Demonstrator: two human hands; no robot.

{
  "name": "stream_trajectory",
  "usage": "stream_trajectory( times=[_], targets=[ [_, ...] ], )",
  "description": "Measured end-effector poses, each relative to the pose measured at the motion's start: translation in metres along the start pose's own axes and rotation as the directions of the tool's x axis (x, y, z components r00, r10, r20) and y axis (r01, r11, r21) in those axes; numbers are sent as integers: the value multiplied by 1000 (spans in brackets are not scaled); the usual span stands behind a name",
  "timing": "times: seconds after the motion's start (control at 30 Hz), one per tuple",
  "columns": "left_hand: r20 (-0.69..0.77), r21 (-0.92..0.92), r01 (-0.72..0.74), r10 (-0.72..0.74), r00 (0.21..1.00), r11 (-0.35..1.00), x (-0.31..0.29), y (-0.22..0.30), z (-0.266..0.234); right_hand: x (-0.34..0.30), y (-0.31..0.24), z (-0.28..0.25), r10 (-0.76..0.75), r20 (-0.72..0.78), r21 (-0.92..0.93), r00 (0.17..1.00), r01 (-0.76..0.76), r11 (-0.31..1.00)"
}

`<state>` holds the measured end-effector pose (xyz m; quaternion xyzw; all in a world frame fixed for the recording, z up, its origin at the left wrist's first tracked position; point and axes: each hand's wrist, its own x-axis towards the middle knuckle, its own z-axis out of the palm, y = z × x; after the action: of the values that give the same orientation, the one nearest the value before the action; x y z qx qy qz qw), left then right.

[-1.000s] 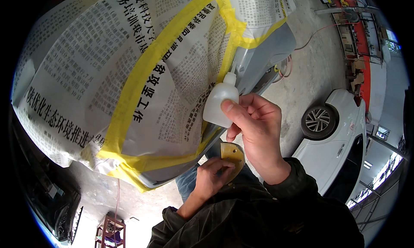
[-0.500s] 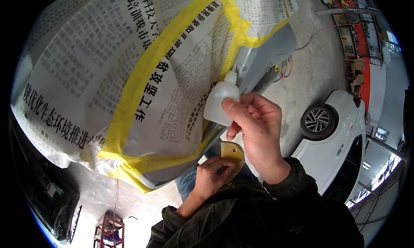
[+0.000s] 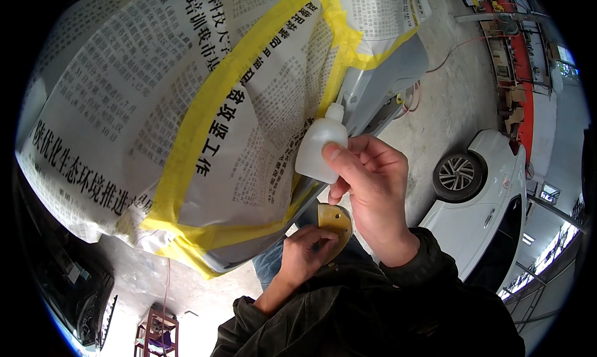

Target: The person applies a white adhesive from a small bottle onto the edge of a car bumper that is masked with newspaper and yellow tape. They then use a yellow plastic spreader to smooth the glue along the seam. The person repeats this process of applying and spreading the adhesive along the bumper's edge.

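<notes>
A small white plastic squeeze bottle (image 3: 318, 155) is pinched between the thumb and fingers of my right hand (image 3: 378, 192). Its narrow nozzle points up, close to the grey edge of a car body panel (image 3: 379, 83). Lower down, my left hand (image 3: 305, 254) is closed on a yellow sanding disc (image 3: 336, 222) with small holes, held in front of my body. Newspaper sheets (image 3: 118, 108) cover most of the panel beside both hands. Yellow masking tape (image 3: 189, 139) runs across the paper and along its borders.
To the right stands a white car (image 3: 485, 214), its wheel (image 3: 460, 175) facing me. A dark vehicle (image 3: 68, 282) is at the lower left, near a reddish-brown rack (image 3: 155, 335). A thin red hose (image 3: 457, 48) trails over the concrete floor (image 3: 451, 96). Cluttered shelves (image 3: 502, 59) line the far right.
My right hand and the bottle have shifted very slightly to the right. The left hand with the sanding disc stays in place.
</notes>
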<state>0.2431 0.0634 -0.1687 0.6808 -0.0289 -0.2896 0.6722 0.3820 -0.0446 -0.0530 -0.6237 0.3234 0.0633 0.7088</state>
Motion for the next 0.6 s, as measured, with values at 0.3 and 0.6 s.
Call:
stream_trajectory(
  times=[0.3, 0.6],
  targets=[
    [16, 3, 57, -58, 998, 998, 1, 5, -2, -2, 0, -1, 0, -16, 14, 1000, 0, 1000],
    [18, 1, 58, -58, 998, 998, 1, 3, -3, 0, 1, 1, -4, -26, 26, 1000, 5, 1000]
  ],
)
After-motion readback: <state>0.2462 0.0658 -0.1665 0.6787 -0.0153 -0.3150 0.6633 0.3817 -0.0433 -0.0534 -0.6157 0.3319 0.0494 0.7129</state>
